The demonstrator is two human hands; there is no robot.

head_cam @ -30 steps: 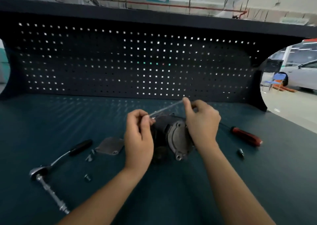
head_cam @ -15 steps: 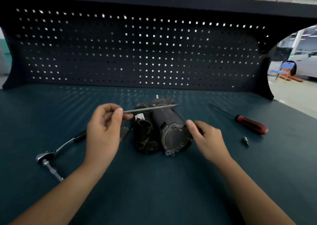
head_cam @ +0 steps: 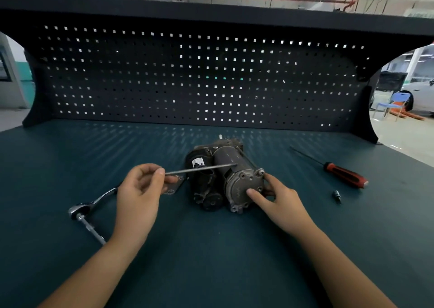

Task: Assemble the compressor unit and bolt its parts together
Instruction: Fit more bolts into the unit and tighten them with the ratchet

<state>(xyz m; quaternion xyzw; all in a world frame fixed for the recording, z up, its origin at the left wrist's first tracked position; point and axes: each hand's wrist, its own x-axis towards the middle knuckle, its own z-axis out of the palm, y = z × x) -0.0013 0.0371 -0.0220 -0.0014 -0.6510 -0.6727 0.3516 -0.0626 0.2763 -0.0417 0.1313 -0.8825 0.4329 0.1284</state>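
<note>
The dark grey compressor unit [head_cam: 225,174] lies on its side in the middle of the green bench, its round end cap facing me. My left hand [head_cam: 141,190] pinches one end of a long thin bolt [head_cam: 202,168], which points right across the top of the compressor. My right hand [head_cam: 277,202] holds the end cap from the right, thumb pressed on its face and fingers behind its edge. A small flat metal plate [head_cam: 175,185] lies just left of the compressor, partly hidden by my left fingers.
A chrome ratchet wrench with an extension [head_cam: 87,214] lies at the left. A red-handled screwdriver [head_cam: 342,174] and a small bit [head_cam: 337,195] lie at the right. The dark pegboard [head_cam: 199,80] closes off the back of the bench.
My right hand let go of the long bolt, dropped to the compressor's end cap and now grips it. My left hand keeps the bolt, which now lies lower across the compressor.
</note>
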